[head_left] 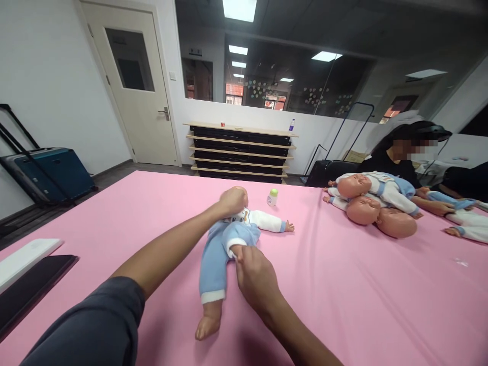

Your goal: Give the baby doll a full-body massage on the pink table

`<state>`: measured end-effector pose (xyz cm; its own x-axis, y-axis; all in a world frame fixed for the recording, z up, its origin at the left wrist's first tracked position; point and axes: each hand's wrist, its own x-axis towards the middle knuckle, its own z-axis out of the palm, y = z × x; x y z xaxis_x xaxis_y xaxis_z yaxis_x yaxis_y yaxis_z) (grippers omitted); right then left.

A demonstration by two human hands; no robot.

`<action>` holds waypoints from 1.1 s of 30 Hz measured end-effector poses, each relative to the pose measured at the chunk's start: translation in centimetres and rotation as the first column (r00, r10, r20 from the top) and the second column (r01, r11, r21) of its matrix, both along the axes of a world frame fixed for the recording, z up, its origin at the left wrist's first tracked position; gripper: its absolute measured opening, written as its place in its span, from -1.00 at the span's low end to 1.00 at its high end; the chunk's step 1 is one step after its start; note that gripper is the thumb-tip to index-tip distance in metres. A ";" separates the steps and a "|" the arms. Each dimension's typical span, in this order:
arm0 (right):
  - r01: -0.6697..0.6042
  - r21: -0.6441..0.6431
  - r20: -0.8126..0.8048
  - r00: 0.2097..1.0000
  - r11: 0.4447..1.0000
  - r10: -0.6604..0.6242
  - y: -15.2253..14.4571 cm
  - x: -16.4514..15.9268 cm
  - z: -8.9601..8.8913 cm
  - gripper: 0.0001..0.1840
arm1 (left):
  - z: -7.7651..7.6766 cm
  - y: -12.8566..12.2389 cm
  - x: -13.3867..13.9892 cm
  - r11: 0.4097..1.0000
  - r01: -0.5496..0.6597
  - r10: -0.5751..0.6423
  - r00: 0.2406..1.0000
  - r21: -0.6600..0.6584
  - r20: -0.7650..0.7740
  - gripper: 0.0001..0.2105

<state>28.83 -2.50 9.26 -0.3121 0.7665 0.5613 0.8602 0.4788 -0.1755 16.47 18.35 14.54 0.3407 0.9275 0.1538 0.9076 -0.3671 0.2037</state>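
A baby doll [244, 229] lies on its back on the pink-covered table, its head pointing away from me. It wears a white top with a printed front and light blue trousers [212, 262] with white cuffs. My left hand [232, 201] is closed on the doll's upper end by the head, mostly covering it; which part the fingers grip is hidden. My right hand [257, 278] is closed around the doll's raised, bent leg at the trouser cuff [236, 243], hiding the foot. The other leg lies straight towards me with its foot bare. One doll arm stretches out to the right.
A small white bottle with a green cap [272, 197] stands beyond the doll. Several similar dolls [366, 203] are piled at the right, where another person [396, 157] sits handling doll clothing. A white object [28, 259] and a dark flat one [41, 284] lie at the left edge.
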 end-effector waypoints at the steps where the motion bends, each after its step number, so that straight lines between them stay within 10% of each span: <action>1: 0.008 0.003 -0.034 0.999 1.000 -0.008 -1.4 1.0 0.1 -0.84 | 0.2 0.5 -1.8 0.995 -0.094 0.093 0.994 0.021 0.055 -0.76; 8: 0.125 0.016 -0.142 0.982 0.992 -0.122 -8.1 5.9 -3.2 -0.83 | -2.1 0.8 -12.6 0.827 -0.561 0.541 0.769 -0.047 0.340 -0.70; 19: 0.269 -0.176 -0.122 0.948 0.947 -0.293 -8.9 5.9 -9.4 -0.82 | -6.8 -1.0 -15.5 0.657 -0.720 0.714 0.499 -0.224 0.492 -0.84; 27: 0.122 0.097 -0.204 0.974 0.988 -0.100 -6.5 6.4 -2.1 -0.78 | -2.1 1.0 -10.9 0.793 -0.609 0.517 0.650 -0.024 0.557 -0.74; 33: 0.041 0.166 0.022 0.999 0.985 -0.045 0.0 2.6 1.9 -0.75 | 1.2 -0.7 -0.1 0.980 -0.095 0.080 0.993 0.178 0.085 -0.75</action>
